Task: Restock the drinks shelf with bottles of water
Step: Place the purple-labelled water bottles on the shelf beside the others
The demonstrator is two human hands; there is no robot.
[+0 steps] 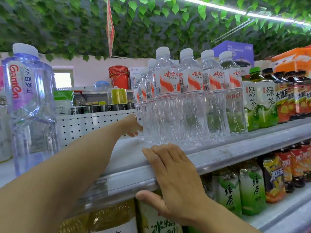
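**Ana:** Water bottles (193,96) are standing on the upper drinks shelf (235,148), several rows wide and running back in file. I'm judging the restock to be well along, not finished.

**Ben:** What's telling you it isn't finished?

**Ana:** Bare shelf is showing to the left of the rows, between them and the big purple jug (30,105). That gap is looking like room for more rows.

**Ben:** And the hands?

**Ana:** The left hand (133,126) is reaching deep along the left side of the block, touching a bottle far back in the leftmost row. Whether its fingers are wrapping that bottle or only pushing it, I cannot tell; the bottles are hiding them. The right hand (176,180) is holding nothing but the shelf's front rail, fingers lying over the top, thumb hooking underneath.

**Ben:** Any tight spots?

**Ana:** The front bottles are sitting close to the front edge, so a hard nudge could be tipping one off. On the right the green tea bottles (259,101) are standing right beside the water, leaving no space there. The pegboard back panel (94,123) is closing off the rear.
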